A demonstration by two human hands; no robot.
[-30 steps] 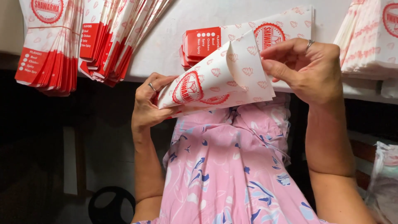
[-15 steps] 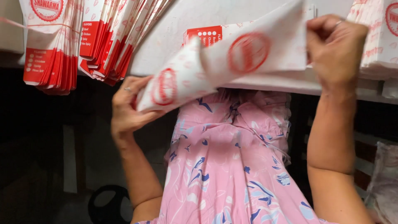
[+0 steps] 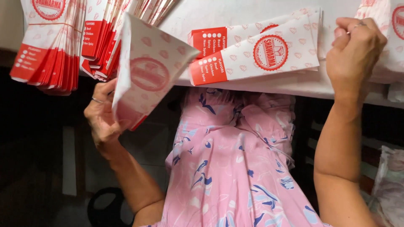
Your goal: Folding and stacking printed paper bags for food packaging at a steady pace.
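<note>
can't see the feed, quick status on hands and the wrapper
Left hand holds one paper wrapper off the table. Right hand rests on the table beside the flat pile, holding nothing. Nothing in the way.

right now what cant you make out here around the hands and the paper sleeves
Head view only:
- Left hand: fingertips hidden behind the paper sleeve it holds.
- That sleeve's round print: motion-blurred.
- Right hand: palm side faces away; what it presses is unclear.
- Far-left stack: tops cut by the frame edge.
- Flat pile: count hidden by overlap.
</note>
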